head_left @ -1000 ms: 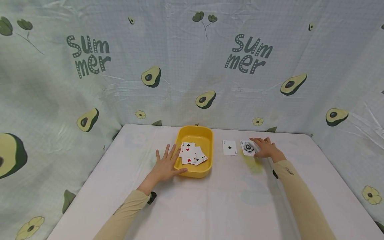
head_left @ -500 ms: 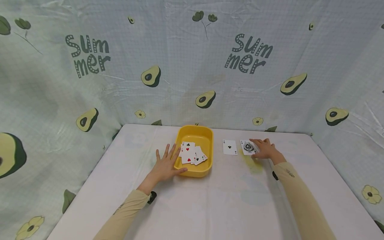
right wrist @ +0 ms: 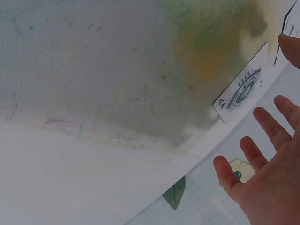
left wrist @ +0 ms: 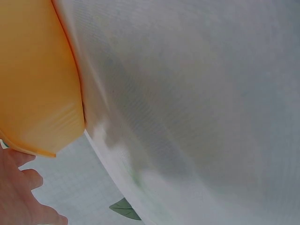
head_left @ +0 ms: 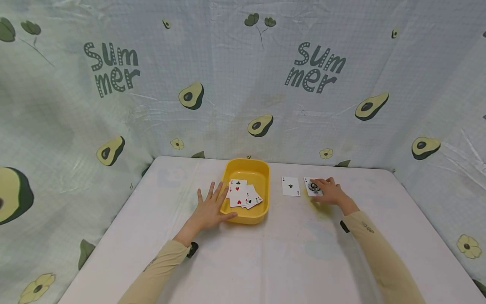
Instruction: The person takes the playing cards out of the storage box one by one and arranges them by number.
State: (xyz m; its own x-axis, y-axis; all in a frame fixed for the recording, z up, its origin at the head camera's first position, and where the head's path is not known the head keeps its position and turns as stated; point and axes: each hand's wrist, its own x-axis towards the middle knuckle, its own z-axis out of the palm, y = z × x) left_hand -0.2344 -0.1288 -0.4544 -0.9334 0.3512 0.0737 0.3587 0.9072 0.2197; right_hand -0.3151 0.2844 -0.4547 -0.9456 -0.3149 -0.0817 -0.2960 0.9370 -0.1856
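My left hand (head_left: 206,213) rests with spread fingers at the left rim of a yellow plastic tray (head_left: 265,198). The tray's orange-looking side fills the corner of the left wrist view, with fingers at its rim. Inside it lie several playing cards (head_left: 238,196), face up, hearts and black suits among them. To the right, an ace of clubs (head_left: 290,191) lies flat on the table. Beside it is an ace of spades (head_left: 307,182), partly covered in the head view by my right hand (head_left: 329,192). In the right wrist view the fingers are apart and hover over the ace of spades (right wrist: 241,91).
The table (head_left: 243,261) has a white cover with a yellow-green stain (head_left: 322,210) near the right hand. A hanging cloth (head_left: 220,63) printed with avocados and lettering stands behind and at both sides.
My right hand has shifted slightly left, covering more of the ace of spades. The left hand, the tray and the cards have stayed put.
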